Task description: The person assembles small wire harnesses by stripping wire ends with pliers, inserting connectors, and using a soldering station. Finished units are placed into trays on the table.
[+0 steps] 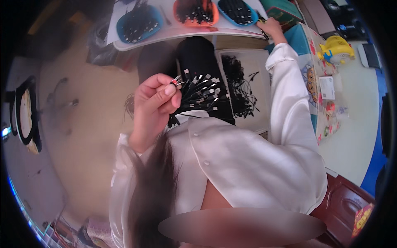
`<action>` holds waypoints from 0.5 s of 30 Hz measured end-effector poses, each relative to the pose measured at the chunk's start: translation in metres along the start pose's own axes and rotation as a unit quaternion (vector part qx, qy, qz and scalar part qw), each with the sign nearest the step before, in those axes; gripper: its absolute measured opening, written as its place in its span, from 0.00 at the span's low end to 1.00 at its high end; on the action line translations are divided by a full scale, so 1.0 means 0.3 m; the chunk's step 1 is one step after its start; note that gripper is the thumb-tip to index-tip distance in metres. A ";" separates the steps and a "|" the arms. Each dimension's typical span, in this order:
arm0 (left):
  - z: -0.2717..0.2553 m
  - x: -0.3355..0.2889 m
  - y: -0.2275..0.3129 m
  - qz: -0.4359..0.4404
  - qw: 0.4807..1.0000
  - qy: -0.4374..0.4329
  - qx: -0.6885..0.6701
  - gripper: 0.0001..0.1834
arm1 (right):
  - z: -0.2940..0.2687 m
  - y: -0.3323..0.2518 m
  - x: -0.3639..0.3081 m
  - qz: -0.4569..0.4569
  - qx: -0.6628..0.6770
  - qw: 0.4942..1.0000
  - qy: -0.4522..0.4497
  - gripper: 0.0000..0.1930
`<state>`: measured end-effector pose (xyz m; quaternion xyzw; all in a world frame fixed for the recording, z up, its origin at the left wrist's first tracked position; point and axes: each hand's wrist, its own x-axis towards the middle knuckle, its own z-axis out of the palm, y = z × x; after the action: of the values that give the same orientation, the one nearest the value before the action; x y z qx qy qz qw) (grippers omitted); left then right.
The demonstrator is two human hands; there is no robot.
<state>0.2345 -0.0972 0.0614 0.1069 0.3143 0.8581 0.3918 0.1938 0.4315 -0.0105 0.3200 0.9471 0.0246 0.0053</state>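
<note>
My left hand (157, 97) is raised above my lap. Its thumb and fingers pinch the end of a black cable (177, 81), where short red and pale bare wires stick out. Across my dark-trousered lap lies a bundle of black USB cables (202, 91), with their metal plugs fanned away from the hand. My right arm reaches forward to the table's right corner. There my right hand (271, 29) is closed around something dark with a yellowish bit, too small to make out, beside a blue tray (254, 17) of black cables.
On the white table (165, 34) ahead, an orange tray (214, 20) and another blue tray (120, 29) hold more cables. A pale bin (261, 89) with tangled black cables (240, 89) stands right of my legs. Farther right are a yellow fan (337, 49) and a white side table (357, 111).
</note>
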 end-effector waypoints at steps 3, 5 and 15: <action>-0.006 0.002 0.010 0.009 1.000 -0.011 -0.010 0.04 | -0.072 -0.051 -0.027 -0.016 -0.034 0.999 -0.035 0.36; -0.009 0.003 0.017 0.005 1.000 -0.012 -0.003 0.03 | -0.140 -0.119 -0.164 -0.061 0.034 0.975 0.211 0.32; 0.008 -0.022 0.018 -0.009 0.999 -0.048 0.021 0.03 | -0.439 -0.633 -0.930 -0.413 0.573 0.702 -0.087 0.21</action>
<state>0.2367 -0.1038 0.0671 0.1535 0.3136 0.8419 0.4115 0.2971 0.1058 0.1099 -0.1607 0.8109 -0.5558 -0.0875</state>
